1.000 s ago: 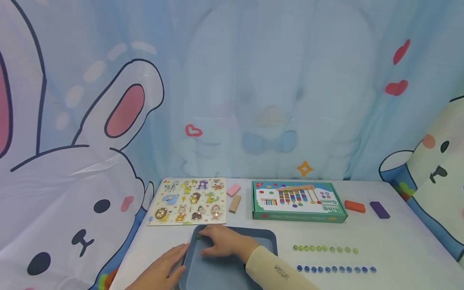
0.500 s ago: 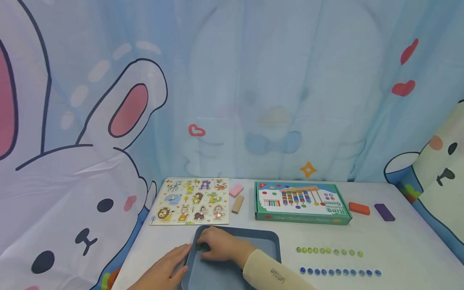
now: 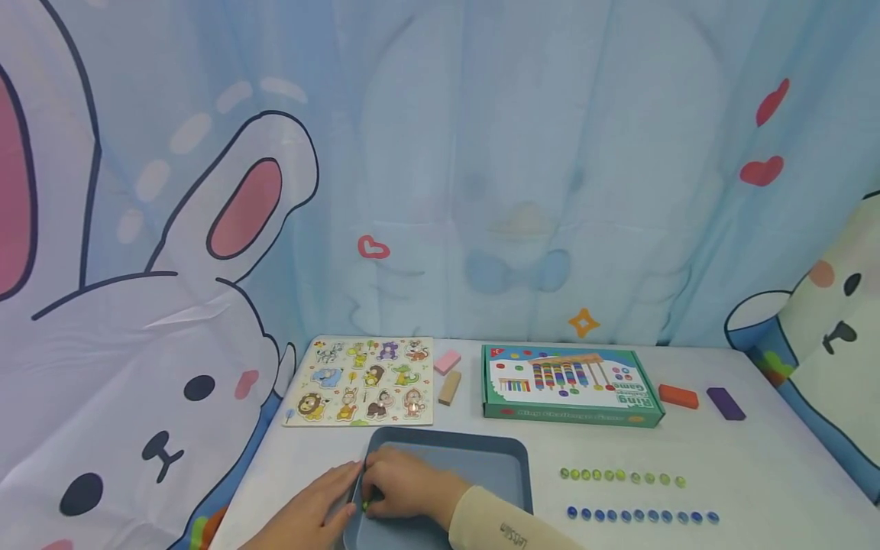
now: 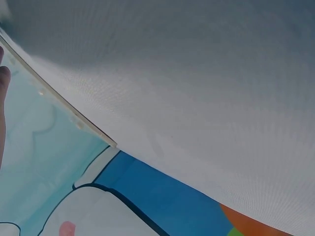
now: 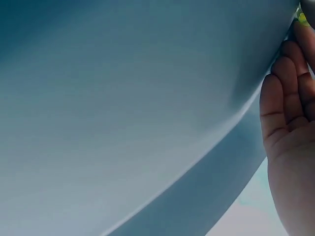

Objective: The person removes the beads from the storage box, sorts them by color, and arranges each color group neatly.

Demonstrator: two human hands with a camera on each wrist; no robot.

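In the head view, a blue-grey tray lies on the white table. Over its left side my right hand curls down, its thumb and forefinger pinching a small yellow-green glass bead. The right wrist view shows that bead at the fingertips, partly hidden, with the other fingers bent beside it. My left hand rests at the tray's left edge with its fingers extended, holding nothing. Only a sliver of its fingers enters the left wrist view.
Right of the tray lie a row of yellow-green beads and a row of blue beads. Behind stand an animal puzzle board, a green game box, and pink, wooden, orange and purple blocks.
My right hand has moved from the tray's far left corner nearer to me along its left side, with the yellow-green bead at its fingertips. The left hand stays at the edge.
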